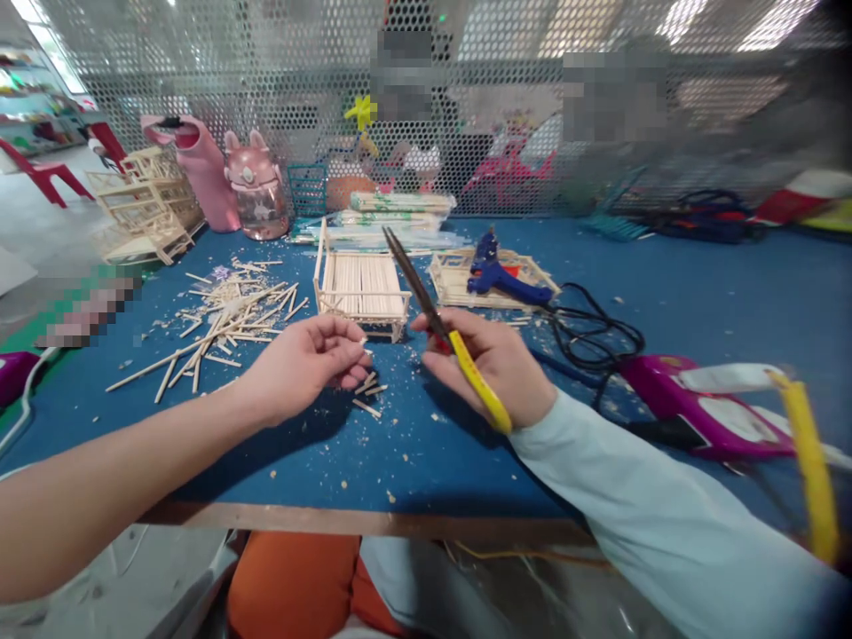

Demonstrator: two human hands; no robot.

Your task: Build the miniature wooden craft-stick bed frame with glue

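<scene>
My left hand point(319, 355) hovers over the blue table with its thumb and fingers pinched together. A tiny pale bit shows at the fingertips, too small to name. My right hand point(489, 364) is closed round long-nose pliers point(418, 288) with slender dark jaws and a yellow handle, the jaws pointing up and away to the left. Just beyond both hands stands a small stick-built bed-like frame point(363, 284) with a slatted top and corner posts. A few short cut sticks point(368, 397) lie below my left fingertips.
Left lies a pile of loose wooden sticks point(230, 319). A blue glue gun point(506, 275) rests on another stick frame point(453, 280), its black cord coiled to the right. A purple tool point(712, 408) lies at right. Bottles point(256, 191) and bagged sticks point(399, 213) stand before the perforated screen.
</scene>
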